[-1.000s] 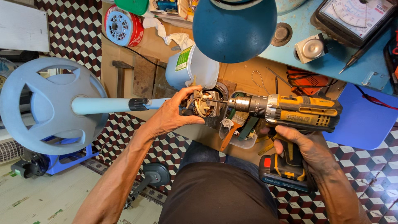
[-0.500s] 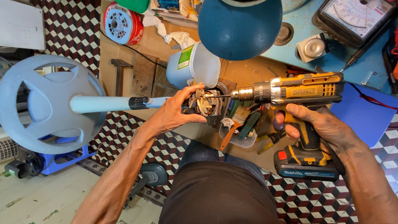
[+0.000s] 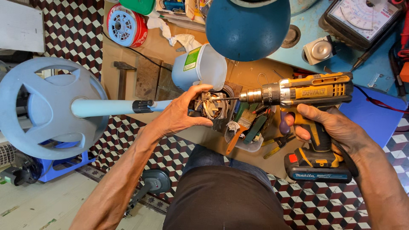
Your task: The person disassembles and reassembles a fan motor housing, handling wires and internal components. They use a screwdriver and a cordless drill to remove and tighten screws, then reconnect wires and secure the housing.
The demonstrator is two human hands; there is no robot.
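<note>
left hand and right hand both clenched.

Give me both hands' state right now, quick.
Left hand: closed around the small motor assembly at the end of the pale blue pole.
Right hand: closed on the grip of the yellow cordless drill.

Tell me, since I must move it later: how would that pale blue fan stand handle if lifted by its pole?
Probably bottom-heavy: the fan stand's wide round base dwarfs the slim pole. It looks like rigid plastic, so likely stiff. Set on edge, the base could roll.
</note>
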